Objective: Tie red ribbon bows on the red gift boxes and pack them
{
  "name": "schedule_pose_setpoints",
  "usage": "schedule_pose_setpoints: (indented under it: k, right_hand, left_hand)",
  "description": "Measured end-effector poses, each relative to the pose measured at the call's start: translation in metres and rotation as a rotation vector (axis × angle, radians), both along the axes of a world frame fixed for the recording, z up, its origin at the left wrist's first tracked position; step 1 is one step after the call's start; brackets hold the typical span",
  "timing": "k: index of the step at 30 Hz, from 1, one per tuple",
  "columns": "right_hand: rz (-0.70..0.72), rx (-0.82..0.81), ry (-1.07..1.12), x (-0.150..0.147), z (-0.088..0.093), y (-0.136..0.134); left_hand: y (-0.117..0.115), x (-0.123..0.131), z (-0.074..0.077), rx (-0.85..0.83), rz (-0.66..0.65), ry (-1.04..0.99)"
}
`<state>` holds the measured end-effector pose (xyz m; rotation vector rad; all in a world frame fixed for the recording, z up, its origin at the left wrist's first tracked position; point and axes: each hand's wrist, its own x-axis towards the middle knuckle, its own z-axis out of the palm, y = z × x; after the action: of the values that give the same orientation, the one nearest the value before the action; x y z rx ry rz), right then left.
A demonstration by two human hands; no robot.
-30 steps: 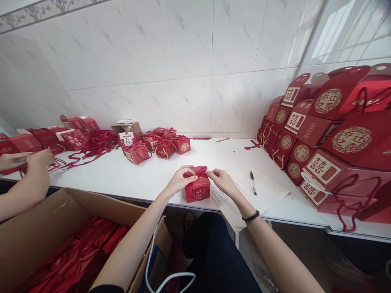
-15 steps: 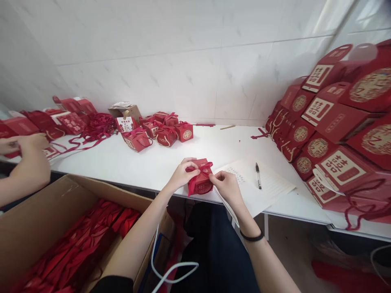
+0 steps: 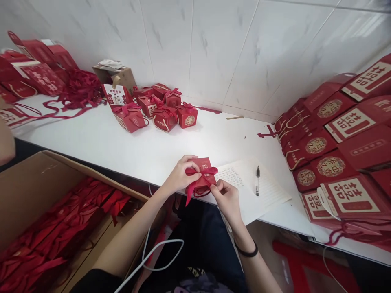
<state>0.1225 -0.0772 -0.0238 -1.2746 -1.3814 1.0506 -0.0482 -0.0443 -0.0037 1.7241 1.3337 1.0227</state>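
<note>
A small red gift box (image 3: 200, 162) with gold characters sits at the table's front edge between my hands. A red ribbon bow (image 3: 210, 171) lies across it, and one ribbon tail hangs down at the left. My left hand (image 3: 183, 176) steadies the box's left side, its thumb and fingers pinching the ribbon near the knot. At the lower right, my right hand (image 3: 225, 198) has thumb and forefinger closed on the ribbon by the box's edge. The exact piece of ribbon between those fingertips is partly hidden.
Several bow-tied boxes (image 3: 165, 118) stand near the wall, beside a ribbon heap (image 3: 80, 87). Stacked red gift boxes (image 3: 330, 142) rise at the right. A pen (image 3: 258, 181) lies on paper (image 3: 273, 191). A carton (image 3: 50, 162) holds red bow-topped items. Another person's arm (image 3: 5, 142) shows at left.
The view has shifted and tilted down. My right fingers have moved lower along the box's right side, and the bow's right loop now shows more openly. The other person's hands have mostly left view.
</note>
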Motion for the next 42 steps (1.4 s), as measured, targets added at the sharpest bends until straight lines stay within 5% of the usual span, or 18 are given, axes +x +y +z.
schedule_pose_setpoints:
  k: [10,15,20,28,42]
  right_hand:
    - [0.063,0.214,0.110,0.007,-0.006,-0.036]
    - [0.371,-0.157,0.068,-0.024,-0.007,-0.047]
    - [0.328,-0.268,0.188,-0.045,-0.004,-0.034]
    - [0.258,-0.133,-0.054,-0.042,0.001,-0.031]
    - [0.425,-0.052,-0.143,-0.039,0.007,-0.039]
  left_hand:
    - [-0.001,-0.001,0.001,-0.026,-0.017,-0.010]
    - [-0.002,0.000,0.001,-0.034,-0.021,0.008]
    - [-0.002,0.000,0.001,-0.033,-0.010,0.016]
    - [-0.002,0.001,0.001,-0.060,0.006,0.001]
    - [0.000,0.001,0.003,-0.080,0.011,0.007]
